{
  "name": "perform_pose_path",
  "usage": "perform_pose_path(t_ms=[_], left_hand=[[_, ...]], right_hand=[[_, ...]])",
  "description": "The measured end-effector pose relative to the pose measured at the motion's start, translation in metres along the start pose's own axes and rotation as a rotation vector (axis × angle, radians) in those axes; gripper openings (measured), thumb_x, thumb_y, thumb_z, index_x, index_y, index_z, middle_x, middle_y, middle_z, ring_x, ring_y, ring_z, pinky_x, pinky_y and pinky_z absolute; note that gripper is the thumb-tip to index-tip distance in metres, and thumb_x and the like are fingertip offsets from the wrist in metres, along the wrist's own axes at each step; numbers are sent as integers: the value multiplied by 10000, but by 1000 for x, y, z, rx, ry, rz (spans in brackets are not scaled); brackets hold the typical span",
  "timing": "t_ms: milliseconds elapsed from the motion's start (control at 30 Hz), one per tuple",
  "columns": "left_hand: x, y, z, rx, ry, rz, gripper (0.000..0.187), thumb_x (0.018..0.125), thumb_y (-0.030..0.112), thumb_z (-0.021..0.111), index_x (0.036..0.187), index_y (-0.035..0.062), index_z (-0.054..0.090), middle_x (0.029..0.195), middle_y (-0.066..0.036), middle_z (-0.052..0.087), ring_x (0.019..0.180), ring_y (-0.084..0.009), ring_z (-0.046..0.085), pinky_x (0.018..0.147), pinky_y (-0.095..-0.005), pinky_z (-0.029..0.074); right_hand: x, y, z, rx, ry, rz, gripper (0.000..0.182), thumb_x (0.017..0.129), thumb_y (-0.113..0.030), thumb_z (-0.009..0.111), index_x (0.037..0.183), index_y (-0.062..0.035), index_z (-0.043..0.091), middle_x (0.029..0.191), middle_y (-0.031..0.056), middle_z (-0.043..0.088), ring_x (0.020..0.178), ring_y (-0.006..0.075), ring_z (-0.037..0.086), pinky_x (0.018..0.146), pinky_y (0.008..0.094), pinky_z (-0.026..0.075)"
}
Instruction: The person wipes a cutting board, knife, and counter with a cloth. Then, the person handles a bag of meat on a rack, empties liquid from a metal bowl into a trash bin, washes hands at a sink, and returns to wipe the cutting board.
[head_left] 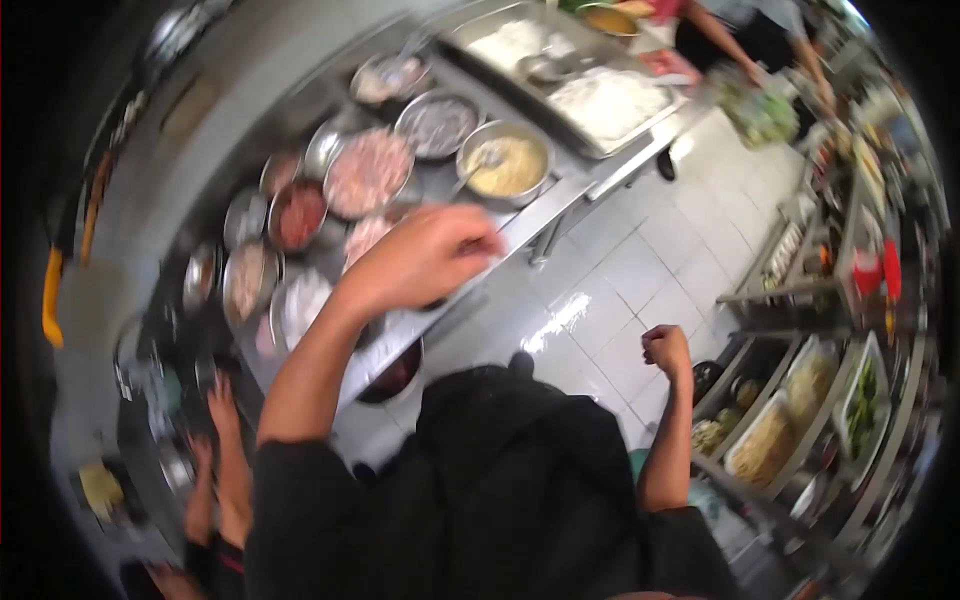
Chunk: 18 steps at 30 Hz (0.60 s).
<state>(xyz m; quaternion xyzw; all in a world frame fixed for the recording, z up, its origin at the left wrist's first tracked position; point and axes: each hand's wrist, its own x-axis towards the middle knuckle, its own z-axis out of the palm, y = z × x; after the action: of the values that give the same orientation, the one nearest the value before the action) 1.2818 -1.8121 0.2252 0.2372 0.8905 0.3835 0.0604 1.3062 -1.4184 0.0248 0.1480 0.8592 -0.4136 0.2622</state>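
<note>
My left hand (430,252) passes over the near edge of a metal counter (545,207), its fingers curled closed. I see nothing in it, and it is slightly blurred. Just beyond it stands a metal bowl of pale yellow food (508,166) with a spoon in it. A bowl of pinkish raw meat (368,172) sits farther left, and another bowl of pink meat (366,240) is partly hidden behind my left hand. My right hand (667,350) hangs in a loose fist above the floor, left of the shelves. Nothing shows in it.
Large metal trays of white powder (608,103) lie at the counter's far end. Tiled floor (600,290) runs between counter and shelves holding food containers (770,440). A co-worker's hands (222,405) are at lower left. Another person holds a plastic bag of greens (765,115).
</note>
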Motion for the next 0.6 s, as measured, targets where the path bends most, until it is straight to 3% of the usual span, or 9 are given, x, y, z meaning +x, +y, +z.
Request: perform_pose_path(t_ms=[33, 100, 133, 200, 333, 467, 500, 533, 600], left_hand=[[7, -6, 14, -92, 49, 55, 123, 724, -31, 550, 817, -4, 626, 760, -96, 597, 710, -206, 580, 642, -311, 460], [16, -6, 33, -232, 129, 31, 169, 678, -70, 483, 761, -6, 615, 722, -96, 592, 670, -192, 567, 610, -299, 445], [20, -9, 36, -296, 168, 42, 197, 654, -90, 450, 734, -7, 610, 703, -96, 589, 650, -185, 561, 594, -294, 438], [16, -12, 44, -380, 245, -132, 213, 616, -99, 393, 681, -9, 575, 647, -84, 562, 607, -156, 528, 561, -281, 413], [10, -23, 60, -481, 458, -323, 197, 590, -99, 328, 614, -10, 502, 564, -50, 496, 552, -110, 457, 513, -257, 369], [22, -37, 70, -478, 714, -391, 179, 591, -106, 300, 587, 1, 443, 559, -41, 469, 527, -106, 413, 491, -255, 338], [28, -43, 70, -502, 742, -390, 178, 613, -115, 295, 583, 3, 425, 557, -44, 460, 532, -107, 413, 491, -257, 331], [41, -51, 70, -532, 776, -401, 179, 610, -110, 302, 582, -3, 444, 539, -52, 464, 521, -116, 431, 487, -266, 340], [65, -60, 73, -595, 826, -430, 185, 606, -99, 318, 580, -15, 481, 504, -67, 471, 500, -135, 466, 479, -282, 359]], right_hand=[[-3, -18, -12, -11, 7, -4, 211, 730, -6, 505, 852, 32, 672, 696, 104, 643, 539, 179, 600, 487, 290, 488], [10, -46, -29, -36, 1, -30, 311, 716, 19, 418, 903, 33, 666, 739, 122, 654, 552, 163, 599, 471, 283, 478], [29, -44, -37, -85, -13, -177, 343, 706, 29, 383, 899, 33, 667, 750, 122, 657, 555, 159, 595, 473, 278, 479], [53, -78, -53, -262, -120, -324, 365, 694, 44, 362, 898, 38, 664, 782, 135, 662, 546, 168, 587, 471, 273, 473], [117, -131, -62, -212, -332, -186, 301, 706, 22, 411, 879, 43, 656, 771, 137, 647, 580, 177, 584, 482, 273, 477], [282, -58, -67, 33, -701, -126, 173, 794, -111, 525, 811, 37, 615, 723, 124, 610, 628, 198, 585, 503, 327, 492], [297, -52, -64, -212, -678, -292, 238, 849, -196, 510, 838, 32, 577, 752, 131, 606, 624, 229, 583, 489, 351, 474], [308, -45, -65, -237, -679, -288, 220, 847, -187, 525, 876, 23, 582, 778, 139, 615, 627, 235, 588, 496, 359, 484], [320, -36, -62, 54, -634, 33, 209, 844, -170, 555, 951, 6, 593, 829, 156, 633, 635, 247, 596, 509, 376, 503]])
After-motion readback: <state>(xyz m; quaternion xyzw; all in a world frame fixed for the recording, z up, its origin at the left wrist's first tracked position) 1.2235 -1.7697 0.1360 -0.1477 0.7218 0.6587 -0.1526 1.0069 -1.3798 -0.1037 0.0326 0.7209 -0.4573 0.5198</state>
